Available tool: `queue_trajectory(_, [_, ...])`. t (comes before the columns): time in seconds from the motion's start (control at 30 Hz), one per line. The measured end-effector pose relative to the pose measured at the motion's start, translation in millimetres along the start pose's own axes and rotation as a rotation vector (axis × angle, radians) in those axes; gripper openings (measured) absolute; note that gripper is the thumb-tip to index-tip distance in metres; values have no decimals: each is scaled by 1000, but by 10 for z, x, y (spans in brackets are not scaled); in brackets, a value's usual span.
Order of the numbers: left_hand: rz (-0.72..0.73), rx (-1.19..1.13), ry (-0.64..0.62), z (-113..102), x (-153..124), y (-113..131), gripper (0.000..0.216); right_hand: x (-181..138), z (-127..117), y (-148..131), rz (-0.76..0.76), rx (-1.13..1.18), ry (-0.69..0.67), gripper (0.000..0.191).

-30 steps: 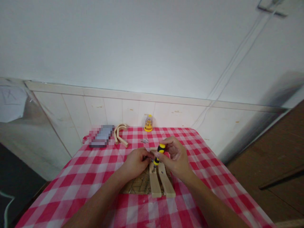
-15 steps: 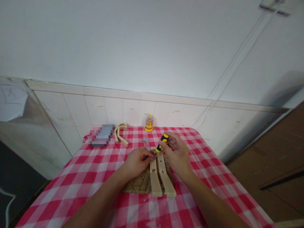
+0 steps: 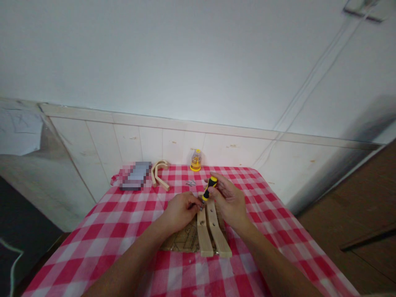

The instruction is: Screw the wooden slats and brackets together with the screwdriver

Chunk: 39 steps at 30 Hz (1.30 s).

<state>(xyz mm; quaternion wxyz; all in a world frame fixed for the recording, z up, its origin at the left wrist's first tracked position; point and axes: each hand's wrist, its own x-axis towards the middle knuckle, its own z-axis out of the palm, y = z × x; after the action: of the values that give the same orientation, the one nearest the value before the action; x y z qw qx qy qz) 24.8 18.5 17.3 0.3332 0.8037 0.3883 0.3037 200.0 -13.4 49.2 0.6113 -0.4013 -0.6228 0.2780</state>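
Observation:
A yellow-and-black screwdriver (image 3: 210, 189) is gripped in my right hand (image 3: 231, 202), tilted with its tip pointing down and left. Its tip is at a small silver screw (image 3: 201, 208) in the upper part of the left wooden piece (image 3: 204, 239). My left hand (image 3: 182, 210) is closed in a pinch at this screw, its fingertips partly hiding it. To the right lies a second bent wooden piece (image 3: 221, 239) with dark holes. Under both pieces is a brown patterned board (image 3: 181, 241).
Further back are two bent wooden pieces (image 3: 161, 181), a blurred grey flat object (image 3: 136, 176), small metal parts (image 3: 190, 183) and a yellow-based clear container (image 3: 196, 161). A red-and-white checked cloth (image 3: 130, 231) covers the table, which meets a white panelled wall (image 3: 148, 140).
The screwdriver has moved slightly down and left, bringing its tip to the screw at my left fingertips. The whole view has shifted slightly.

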Motion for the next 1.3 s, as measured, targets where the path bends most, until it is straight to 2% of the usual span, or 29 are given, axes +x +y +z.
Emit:
queue_trajectory(0.17, [-9,2,-1,7,6,-2,24,-3,-20,-77,12,35,-84,34])
queue_trajectory(0.43, [-6,5,-2,-2,5,-2,23,20,26,-97,43,22,35,33])
queue_trajectory(0.83, [-26,7,-8,0,4,4,24,27,46,-128,76,20,68,33])
queue_trajectory(1.03, [-19,-21,-9,-8,5,24,25,0,-4,-189,20,13,108,33])
queue_trajectory(1.3, [-30,-8,-32,-30,10,58,27,-70,25,-291,4,24,8,30])
